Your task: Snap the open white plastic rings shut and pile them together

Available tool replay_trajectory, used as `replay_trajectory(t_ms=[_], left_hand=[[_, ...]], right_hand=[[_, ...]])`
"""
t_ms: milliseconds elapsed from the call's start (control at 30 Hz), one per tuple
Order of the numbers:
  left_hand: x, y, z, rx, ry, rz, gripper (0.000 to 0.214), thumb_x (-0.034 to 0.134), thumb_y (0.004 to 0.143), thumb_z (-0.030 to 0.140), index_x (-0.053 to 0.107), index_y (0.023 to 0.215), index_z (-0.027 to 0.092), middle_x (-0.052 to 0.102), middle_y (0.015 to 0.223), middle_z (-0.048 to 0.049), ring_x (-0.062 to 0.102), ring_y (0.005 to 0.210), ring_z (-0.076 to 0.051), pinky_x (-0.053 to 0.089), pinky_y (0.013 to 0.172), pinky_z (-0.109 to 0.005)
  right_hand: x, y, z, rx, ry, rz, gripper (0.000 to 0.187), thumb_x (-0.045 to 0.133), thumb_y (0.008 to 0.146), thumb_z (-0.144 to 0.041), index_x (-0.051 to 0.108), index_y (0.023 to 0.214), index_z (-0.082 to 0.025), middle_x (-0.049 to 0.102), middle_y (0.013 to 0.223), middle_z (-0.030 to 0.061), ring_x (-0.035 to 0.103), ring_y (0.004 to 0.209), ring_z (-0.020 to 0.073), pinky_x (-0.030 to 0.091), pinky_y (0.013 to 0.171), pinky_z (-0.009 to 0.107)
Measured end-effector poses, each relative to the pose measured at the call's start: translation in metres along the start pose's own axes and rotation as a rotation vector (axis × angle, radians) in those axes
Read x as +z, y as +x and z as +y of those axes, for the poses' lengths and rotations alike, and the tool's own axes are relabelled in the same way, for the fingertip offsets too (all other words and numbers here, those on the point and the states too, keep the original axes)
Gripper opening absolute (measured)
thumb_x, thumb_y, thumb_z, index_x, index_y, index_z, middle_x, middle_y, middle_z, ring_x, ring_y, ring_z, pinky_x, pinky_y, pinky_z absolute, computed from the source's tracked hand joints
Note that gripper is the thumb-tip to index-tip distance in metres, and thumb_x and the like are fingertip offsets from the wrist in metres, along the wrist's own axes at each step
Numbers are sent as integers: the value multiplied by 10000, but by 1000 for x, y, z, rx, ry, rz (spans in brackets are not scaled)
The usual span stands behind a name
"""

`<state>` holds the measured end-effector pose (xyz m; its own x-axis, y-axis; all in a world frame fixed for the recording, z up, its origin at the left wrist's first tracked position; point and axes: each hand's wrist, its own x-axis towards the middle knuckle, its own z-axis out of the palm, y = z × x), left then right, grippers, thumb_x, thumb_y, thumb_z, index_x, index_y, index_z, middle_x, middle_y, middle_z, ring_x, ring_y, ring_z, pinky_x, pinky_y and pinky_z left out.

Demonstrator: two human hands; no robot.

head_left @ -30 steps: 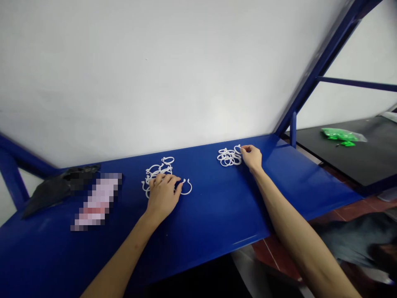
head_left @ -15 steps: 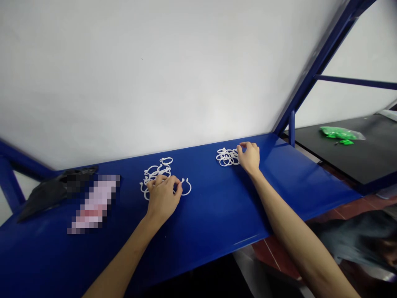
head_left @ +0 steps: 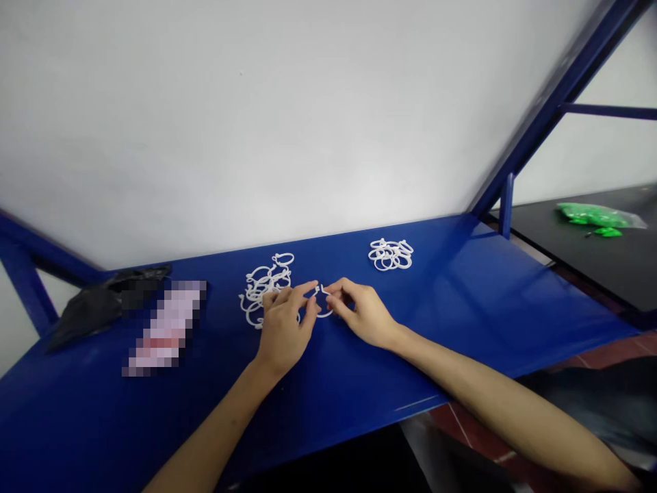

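Between my two hands is a white plastic curtain ring (head_left: 324, 315), its ends apart at the top. My left hand (head_left: 286, 327) pinches the ring's left side between thumb and forefinger. On the opposite side, the thumb and fingers of my right hand (head_left: 365, 313) grip it. A loose pile of white rings (head_left: 256, 316) lies just beyond and left of my left hand, partly covered by its fingers. Farther right, near the wall, a second cluster of rings (head_left: 391, 256) lies with nobody touching it; these look closed.
The blue table (head_left: 349, 383) runs along a white wall (head_left: 308, 137). At left lie a black plastic bag (head_left: 92, 308) and a pixelated pinkish packet (head_left: 174, 315). Blue frame bars (head_left: 534, 130) rise at right, beside a black table (head_left: 575, 267) holding a bag of green pieces (head_left: 595, 216).
My right hand has left the right cluster and come back leftward to the open ring beside my left hand, gripping it. The view has shifted slightly.
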<state>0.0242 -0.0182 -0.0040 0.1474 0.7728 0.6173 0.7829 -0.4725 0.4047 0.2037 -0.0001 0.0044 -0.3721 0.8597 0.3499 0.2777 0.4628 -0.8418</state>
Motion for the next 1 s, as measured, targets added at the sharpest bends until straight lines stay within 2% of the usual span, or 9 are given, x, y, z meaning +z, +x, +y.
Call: replay_trajectory(t_ms=[267,533,733,867,933,1000], left_hand=[[-1,-2,5,-104,-331,1,229,540,983,245,696,1150,226,762,860,8,708,827,-154,551,812,-314],[0,-3,2,-86,-419,-56,239,534,990,233,697,1165,223,754,828,15,688,817,-137,552,819,-282],[-5,1,0,-9,-345,-118,299,491,1016,254,653,1266,240,758,855,11,660,876,-159,538,841,-304],[-2,6,-12,37,-190,-147,404,481,1022,307,534,1422,282,756,1024,-11,621,974,-195,508,943,-389],[1,7,-23,29,-54,-139,434,482,1018,341,513,1445,266,736,1116,-41,595,1059,-227,469,1011,-447],[3,9,-33,6,117,-139,423,483,1010,380,573,1396,234,706,1199,-85,560,1135,-277,431,1043,-500]], right_hand=[[-5,-2,-3,-48,-12,39,163,550,982,-237,688,921,-176,721,798,20,648,695,137,481,686,245],[-6,-6,2,-144,-98,40,155,536,992,-213,679,948,-171,740,870,42,677,746,140,495,713,242],[-10,0,-1,-213,-185,16,150,520,999,-226,652,939,-186,724,860,35,666,724,138,516,699,247],[-30,13,-2,-227,-391,47,185,497,1003,-241,675,972,-203,692,947,65,664,822,170,535,756,292],[-48,18,2,-126,-571,121,198,510,994,-263,701,997,-212,669,1020,90,654,858,190,536,767,314],[-72,21,9,74,-755,233,223,523,986,-297,721,1044,-214,650,1066,109,649,864,204,530,753,317]])
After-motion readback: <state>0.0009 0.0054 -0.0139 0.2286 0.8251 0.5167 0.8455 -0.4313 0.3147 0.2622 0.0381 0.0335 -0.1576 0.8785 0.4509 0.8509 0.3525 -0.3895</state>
